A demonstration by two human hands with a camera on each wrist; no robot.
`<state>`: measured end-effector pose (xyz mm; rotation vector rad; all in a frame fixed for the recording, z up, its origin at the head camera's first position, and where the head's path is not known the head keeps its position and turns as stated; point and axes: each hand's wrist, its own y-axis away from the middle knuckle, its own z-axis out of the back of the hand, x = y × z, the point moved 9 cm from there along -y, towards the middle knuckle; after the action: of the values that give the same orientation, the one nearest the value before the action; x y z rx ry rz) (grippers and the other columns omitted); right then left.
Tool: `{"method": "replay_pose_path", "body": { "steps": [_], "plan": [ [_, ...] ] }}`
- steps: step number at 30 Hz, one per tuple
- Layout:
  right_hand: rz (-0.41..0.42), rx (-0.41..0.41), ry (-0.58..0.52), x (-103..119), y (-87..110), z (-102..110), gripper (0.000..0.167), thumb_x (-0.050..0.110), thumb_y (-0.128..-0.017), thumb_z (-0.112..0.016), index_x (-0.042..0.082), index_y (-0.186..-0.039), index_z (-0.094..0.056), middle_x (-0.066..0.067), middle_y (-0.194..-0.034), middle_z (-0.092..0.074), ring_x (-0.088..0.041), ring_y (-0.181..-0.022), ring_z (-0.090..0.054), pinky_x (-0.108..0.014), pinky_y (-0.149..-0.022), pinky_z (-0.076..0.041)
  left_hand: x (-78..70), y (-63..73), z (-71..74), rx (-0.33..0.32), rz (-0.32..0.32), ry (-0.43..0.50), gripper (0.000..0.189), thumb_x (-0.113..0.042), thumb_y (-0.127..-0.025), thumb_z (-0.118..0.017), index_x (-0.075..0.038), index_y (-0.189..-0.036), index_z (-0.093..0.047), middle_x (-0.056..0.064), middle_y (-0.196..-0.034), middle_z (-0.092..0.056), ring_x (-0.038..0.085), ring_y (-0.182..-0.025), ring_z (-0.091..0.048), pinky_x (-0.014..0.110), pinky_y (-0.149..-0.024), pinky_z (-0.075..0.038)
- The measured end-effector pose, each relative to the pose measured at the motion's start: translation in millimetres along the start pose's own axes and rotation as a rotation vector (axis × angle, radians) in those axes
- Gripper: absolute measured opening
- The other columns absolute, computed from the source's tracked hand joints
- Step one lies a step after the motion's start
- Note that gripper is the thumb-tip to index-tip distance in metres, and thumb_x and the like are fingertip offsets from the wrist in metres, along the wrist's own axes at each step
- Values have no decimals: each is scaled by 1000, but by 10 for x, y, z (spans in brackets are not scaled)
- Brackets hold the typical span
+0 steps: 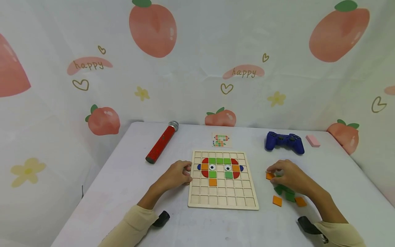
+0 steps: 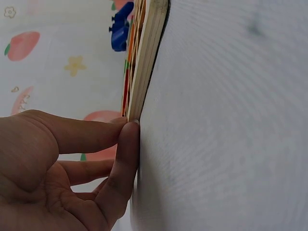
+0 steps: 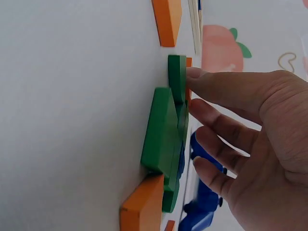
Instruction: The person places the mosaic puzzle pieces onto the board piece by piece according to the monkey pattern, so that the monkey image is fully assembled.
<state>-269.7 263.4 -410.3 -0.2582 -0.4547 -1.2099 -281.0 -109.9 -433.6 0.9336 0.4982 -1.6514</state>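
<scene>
A wooden grid board (image 1: pixel 222 202) lies on the table with red, green, orange, blue and eye-printed pieces set into its upper rows, and one orange square lower down. My left hand (image 1: pixel 176 175) pinches the board's left edge between thumb and forefinger; the left wrist view shows the fingertips (image 2: pixel 129 132) right at that edge. To the right of the board, my right hand (image 1: pixel 289 175) pinches an orange square tile (image 1: pixel 270 176) by thumb and forefinger. Under and beside this hand lie several green tiles (image 1: pixel 290 196), partly hidden by it, with loose orange tiles (image 1: pixel 277 201) near them.
A small pattern card (image 1: pixel 221 140) lies behind the board. Back left is a red microphone (image 1: pixel 161 144); back right are a blue game controller (image 1: pixel 284 141) and a pink block (image 1: pixel 313 141). A peach-printed cloth (image 1: pixel 191 89) hangs behind the table.
</scene>
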Motion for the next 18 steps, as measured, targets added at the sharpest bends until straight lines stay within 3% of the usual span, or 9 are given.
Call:
{"method": "replay_pose_path", "body": {
  "steps": [18],
  "plan": [
    [-16, 15, -9, 12, -72, -39, 32, 25, -88, -84, 6, -114, -79, 3, -98, -69, -21, -95, -57, -39, -81, -49, 16, -11, -5, 3, 2, 10, 58, 3, -89, -77, 9, -144, -57, 9, -110, -61, 19, -94, -62, 29, -77, -63]
  ]
}}
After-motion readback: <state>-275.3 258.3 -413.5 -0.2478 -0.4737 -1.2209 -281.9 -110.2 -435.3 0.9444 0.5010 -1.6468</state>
